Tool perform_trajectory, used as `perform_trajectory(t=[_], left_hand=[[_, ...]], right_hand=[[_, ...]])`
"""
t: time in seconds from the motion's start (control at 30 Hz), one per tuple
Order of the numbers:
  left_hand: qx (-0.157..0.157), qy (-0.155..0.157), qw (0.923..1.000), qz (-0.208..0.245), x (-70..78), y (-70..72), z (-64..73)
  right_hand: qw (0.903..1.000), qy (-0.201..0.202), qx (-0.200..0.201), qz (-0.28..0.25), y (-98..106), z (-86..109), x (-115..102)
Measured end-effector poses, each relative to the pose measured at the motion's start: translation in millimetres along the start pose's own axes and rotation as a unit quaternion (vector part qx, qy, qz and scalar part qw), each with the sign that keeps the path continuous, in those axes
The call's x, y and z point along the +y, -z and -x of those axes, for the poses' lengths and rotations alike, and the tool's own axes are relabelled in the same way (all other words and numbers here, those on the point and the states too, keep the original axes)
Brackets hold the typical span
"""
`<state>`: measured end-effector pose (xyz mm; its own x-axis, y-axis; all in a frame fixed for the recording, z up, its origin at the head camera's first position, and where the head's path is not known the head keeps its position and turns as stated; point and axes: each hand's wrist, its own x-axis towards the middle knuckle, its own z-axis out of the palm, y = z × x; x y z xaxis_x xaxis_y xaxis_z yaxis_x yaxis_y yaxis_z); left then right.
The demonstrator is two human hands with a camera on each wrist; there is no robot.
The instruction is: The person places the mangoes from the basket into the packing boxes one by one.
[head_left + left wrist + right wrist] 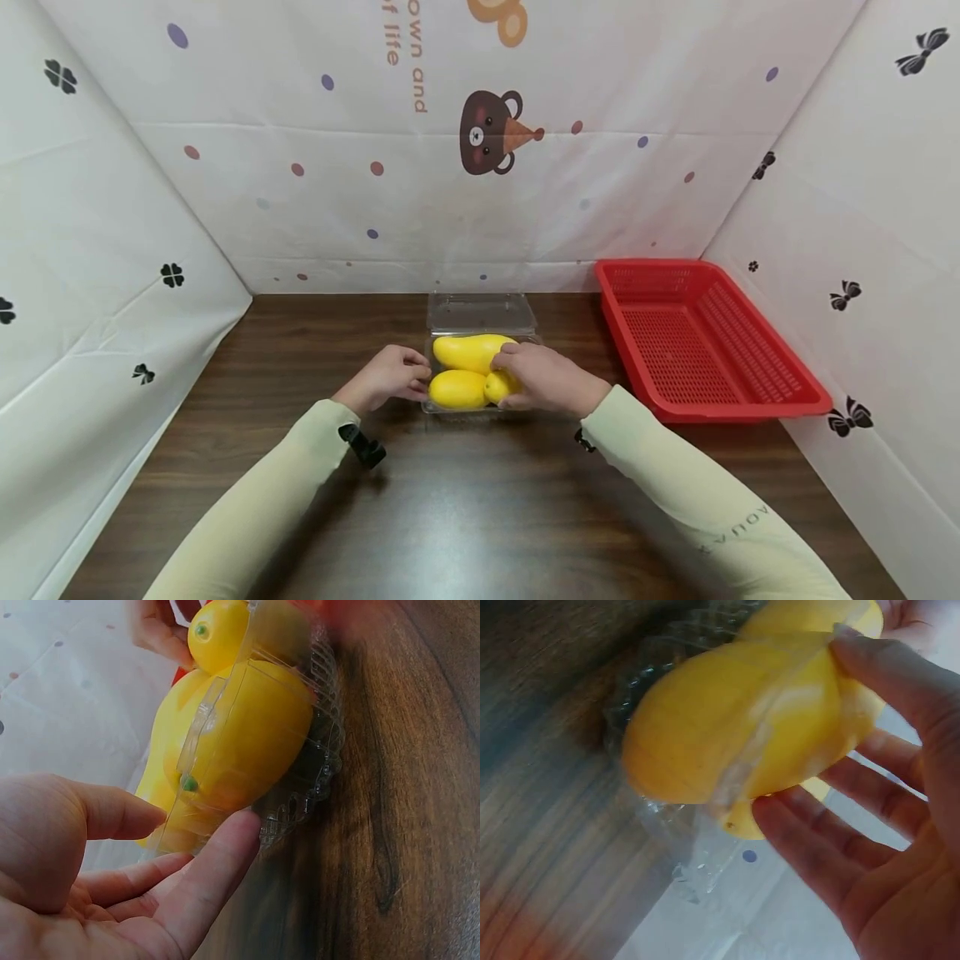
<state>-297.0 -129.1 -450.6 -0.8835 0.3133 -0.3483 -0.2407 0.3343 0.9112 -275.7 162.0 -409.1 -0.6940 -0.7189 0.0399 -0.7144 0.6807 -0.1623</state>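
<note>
A clear plastic clamshell box [480, 312] lies on the table with its lid raised toward the back wall. Three smooth yellow mangoes are in it: a long one [468, 352] along the back, an oval one [457, 389] at front left, and a right mango [705, 727] partly covered by my right hand [543, 379]. Thumb and fingers of that hand grip the right mango from its two sides. My left hand [388, 377] is at the box's left end, fingers loosely bent, fingertips [244, 821] right at the clear side wall. Green stem tips show on two mangoes in the left wrist view.
A red plastic basket [750, 410] with mesh sides stands at the right, beyond my right forearm. White printed sheets [420, 200] hang as walls behind and on both sides. The tabletop [465, 517] is dark wood.
</note>
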Motion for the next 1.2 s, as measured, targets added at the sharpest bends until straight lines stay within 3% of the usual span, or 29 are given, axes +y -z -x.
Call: perform_trajectory(t=[0.3, 0.83, 1.07, 1.2], left_hand=[[0.006, -0.005, 0.9999, -0.012, 1.5, 5.1, -2.3], [0.0, 0.003, 0.9999, -0.013, 1.6, 5.4, -2.2], [0.004, 0.005, 0.9998, -0.02, 6.2, 8.1, -2.8], [0.01, 0.011, 0.9993, -0.033, 12.7, 11.5, -5.6]], right_hand=[[0.9998, 0.001, 0.017, -0.001, 1.9, -4.4, -1.1], [0.9994, -0.018, 0.001, -0.03, -3.8, -4.4, 3.7], [0.9964, -0.019, -0.009, -0.082, -1.6, -1.4, 10.2], [0.9894, -0.029, -0.014, -0.141, 5.9, -0.2, 16.5]])
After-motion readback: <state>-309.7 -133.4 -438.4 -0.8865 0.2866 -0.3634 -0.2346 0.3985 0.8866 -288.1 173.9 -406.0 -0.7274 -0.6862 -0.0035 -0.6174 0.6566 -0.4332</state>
